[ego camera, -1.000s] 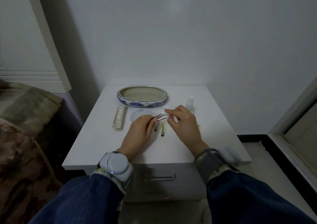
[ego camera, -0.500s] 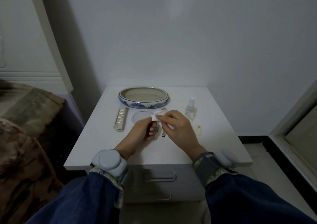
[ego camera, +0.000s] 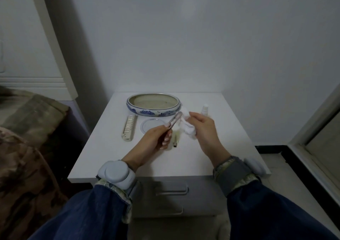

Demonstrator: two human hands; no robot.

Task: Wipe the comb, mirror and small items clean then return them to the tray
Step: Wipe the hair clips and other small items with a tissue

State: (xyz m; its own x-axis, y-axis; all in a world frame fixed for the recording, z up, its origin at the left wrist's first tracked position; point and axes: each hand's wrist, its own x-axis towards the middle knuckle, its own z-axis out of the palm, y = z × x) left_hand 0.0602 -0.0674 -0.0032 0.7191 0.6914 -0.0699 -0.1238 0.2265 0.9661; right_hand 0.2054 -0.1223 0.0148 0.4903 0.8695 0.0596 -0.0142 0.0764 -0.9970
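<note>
Looking down, I see the white bench (ego camera: pixel 114 147) mid-frame, with the tray (ego camera: pixel 153 104) at its far edge. Below the tray lie the comb (ego camera: pixel 129 127), then the mirror (ego camera: pixel 151 126). My right hand (ego camera: pixel 204 129) has its grip bunched around a white cloth (ego camera: pixel 187 125). My left hand (ego camera: pixel 156 140) pinches tweezers (ego camera: pixel 174 120), their tip touching the cloth. A small bottle (ego camera: pixel 204 109) stands right of the tray.
</note>
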